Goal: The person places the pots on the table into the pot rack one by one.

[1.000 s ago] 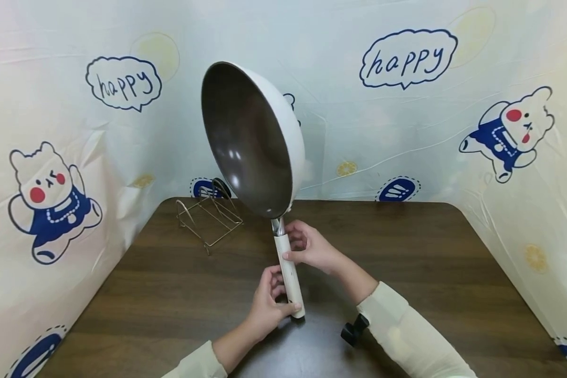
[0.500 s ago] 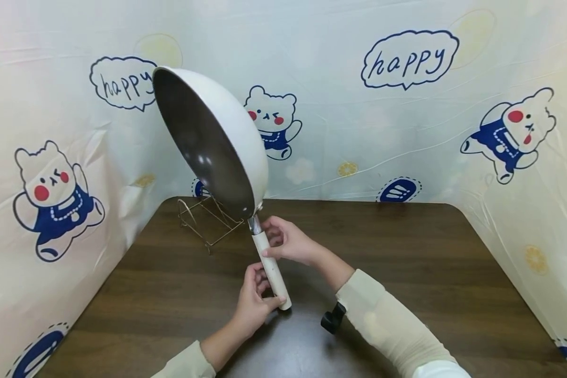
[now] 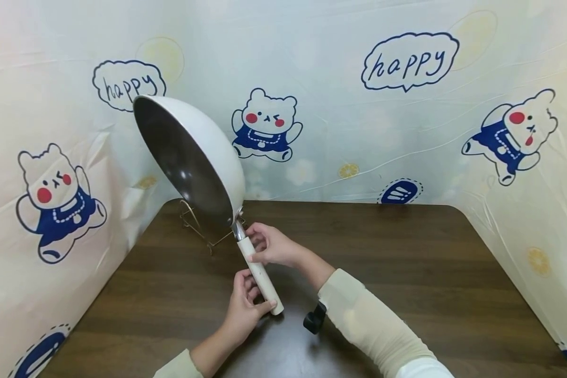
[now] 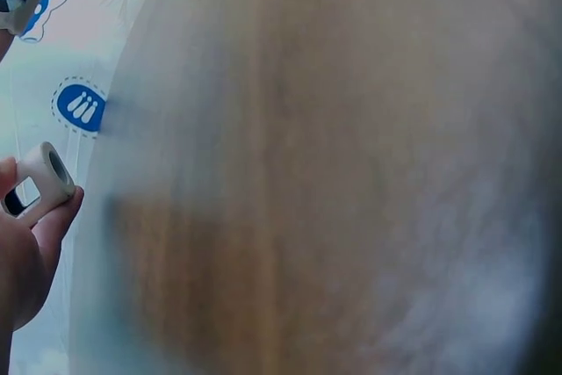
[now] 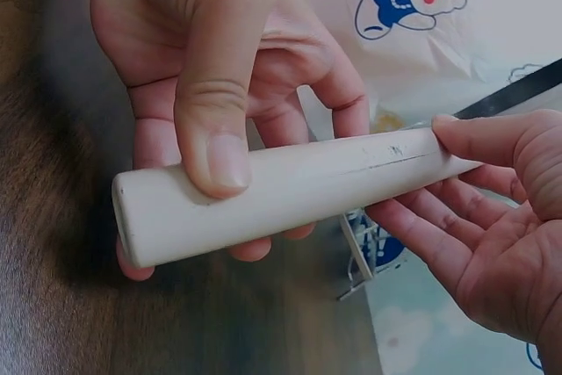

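A deep wok (image 3: 189,157), white outside and dark inside, is tilted up to the left in the head view, its opening facing left. My left hand (image 3: 243,310) grips its off-white handle (image 3: 263,281) near the butt end, thumb on top. Closer to the pan, my right hand (image 3: 276,247) pinches the same handle between thumb and fingers. Both grips show close up in the right wrist view, the left hand (image 5: 219,68) at the butt and the right hand (image 5: 518,234) further along. The left wrist view catches the handle's end (image 4: 54,173) with its hanging hole.
Behind the wok, partly hidden by it, a thin wire rack (image 3: 196,228) stands on the dark wooden table (image 3: 382,252). A printed curtain (image 3: 326,105) rises along the back and sides. A black device (image 3: 314,318) sticks out from the right sleeve.
Both hands have carried the wok leftward, and it leans further left and sits lower. It now covers much of the wire rack, and the bear print behind shows fully.
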`<state>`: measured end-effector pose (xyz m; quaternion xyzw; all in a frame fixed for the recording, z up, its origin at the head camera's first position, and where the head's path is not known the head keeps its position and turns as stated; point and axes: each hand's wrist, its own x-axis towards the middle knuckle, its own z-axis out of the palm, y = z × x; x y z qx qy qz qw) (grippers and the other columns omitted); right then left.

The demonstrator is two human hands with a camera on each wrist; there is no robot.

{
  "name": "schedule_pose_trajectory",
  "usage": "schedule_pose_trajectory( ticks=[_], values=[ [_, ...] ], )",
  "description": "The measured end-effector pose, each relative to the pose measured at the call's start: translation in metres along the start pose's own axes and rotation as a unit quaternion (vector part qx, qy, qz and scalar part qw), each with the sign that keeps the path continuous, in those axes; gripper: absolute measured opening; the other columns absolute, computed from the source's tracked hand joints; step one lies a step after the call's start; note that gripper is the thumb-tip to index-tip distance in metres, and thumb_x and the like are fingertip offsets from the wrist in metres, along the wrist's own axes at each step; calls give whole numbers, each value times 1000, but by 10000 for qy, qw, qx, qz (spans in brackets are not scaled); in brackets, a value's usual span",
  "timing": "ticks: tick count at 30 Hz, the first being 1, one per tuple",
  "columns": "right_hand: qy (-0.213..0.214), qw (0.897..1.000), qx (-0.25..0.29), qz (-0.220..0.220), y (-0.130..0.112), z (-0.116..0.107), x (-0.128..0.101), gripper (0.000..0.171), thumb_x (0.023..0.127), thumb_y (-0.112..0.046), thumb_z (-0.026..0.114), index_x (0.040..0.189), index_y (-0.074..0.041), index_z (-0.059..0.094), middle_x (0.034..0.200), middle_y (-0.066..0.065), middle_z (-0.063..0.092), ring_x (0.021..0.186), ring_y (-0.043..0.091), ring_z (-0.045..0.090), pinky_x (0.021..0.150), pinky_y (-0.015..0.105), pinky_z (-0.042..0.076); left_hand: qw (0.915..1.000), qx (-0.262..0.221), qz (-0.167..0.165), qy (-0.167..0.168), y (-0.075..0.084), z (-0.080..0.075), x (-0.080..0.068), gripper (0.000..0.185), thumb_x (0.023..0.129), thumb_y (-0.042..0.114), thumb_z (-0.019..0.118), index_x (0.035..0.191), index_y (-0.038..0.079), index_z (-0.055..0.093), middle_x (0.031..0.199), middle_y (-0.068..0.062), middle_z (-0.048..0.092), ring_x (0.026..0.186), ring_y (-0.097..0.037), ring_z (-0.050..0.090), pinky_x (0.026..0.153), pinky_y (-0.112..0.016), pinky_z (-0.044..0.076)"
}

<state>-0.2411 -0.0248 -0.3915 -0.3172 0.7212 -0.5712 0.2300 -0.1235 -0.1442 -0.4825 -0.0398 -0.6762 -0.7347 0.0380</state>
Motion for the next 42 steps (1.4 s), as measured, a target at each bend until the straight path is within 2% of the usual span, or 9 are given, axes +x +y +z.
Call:
schedule_pose_trajectory(
  ticks=[5, 11, 17, 20, 27, 33, 37, 42],
  values=[
    [-66, 9999, -79, 72, 2, 7, 6, 46, 83, 8, 70, 124, -3, 51, 109, 13, 64, 92, 27, 64, 62, 37, 56, 9995, -253, -166, 94, 0, -2, -2, 79, 73, -23, 70, 133, 0, 24, 130, -30, 43, 106, -32, 57, 82, -32, 54],
    [-171, 9981, -559, 208, 0, 14, 11, 45, 84, 5, 72, 123, -5, 52, 107, 9, 63, 87, 18, 63, 66, 42, 57, 9982, -448, -350, 169, -1, -3, -3, 78, 73, -23, 69, 131, 0, 23, 128, -30, 45, 101, -26, 60, 81, -31, 54],
    [-161, 9965, -666, 485, 7, 18, 20, 40, 84, 6, 71, 119, -3, 53, 105, 11, 64, 81, 17, 63, 59, 41, 55, 9949, -759, -603, 267, -4, -1, -1, 77, 74, -23, 67, 131, 1, 22, 127, -31, 45, 98, -24, 61, 78, -34, 56],
    [-124, 9964, -502, 675, 10, 17, 23, 39, 84, 6, 71, 118, -4, 53, 106, 11, 64, 82, 19, 64, 58, 43, 56, 9926, -874, -775, 320, -6, -2, 1, 78, 74, -22, 68, 132, 3, 23, 126, -29, 46, 97, -23, 62, 76, -35, 56],
    [-62, 9957, -122, 918, 20, 13, 26, 42, 84, 4, 72, 121, -5, 56, 111, 11, 66, 86, 21, 66, 60, 44, 57, 9932, -452, -965, 464, -9, -11, 3, 74, 73, -17, 73, 132, -2, 32, 114, -19, 58, 91, -23, 64, 75, -35, 57],
    [6, 9951, 30, 992, 25, 11, 26, 43, 84, 2, 74, 124, -8, 59, 111, 8, 67, 88, 20, 67, 68, 45, 58, 9895, -610, -1217, 479, -6, -17, 7, 71, 76, -15, 73, 135, -3, 35, 115, -19, 58, 93, -23, 65, 77, -41, 57],
    [-12, 9953, 32, 966, 26, 12, 23, 44, 84, 1, 74, 124, -8, 60, 111, 7, 67, 90, 20, 66, 73, 47, 57, 9883, -721, -1188, 635, -4, -23, 6, 69, 77, -16, 72, 134, -4, 35, 113, -21, 57, 90, -23, 65, 77, -44, 57],
    [136, 9960, -13, 879, 31, 9, 17, 41, 84, 0, 74, 123, -2, 61, 113, 14, 67, 91, 21, 67, 75, 44, 57, 9870, -686, -1127, 920, 1, -34, 4, 63, 77, -18, 71, 129, -6, 37, 106, -20, 57, 84, -22, 66, 74, -45, 58]
  ],
)
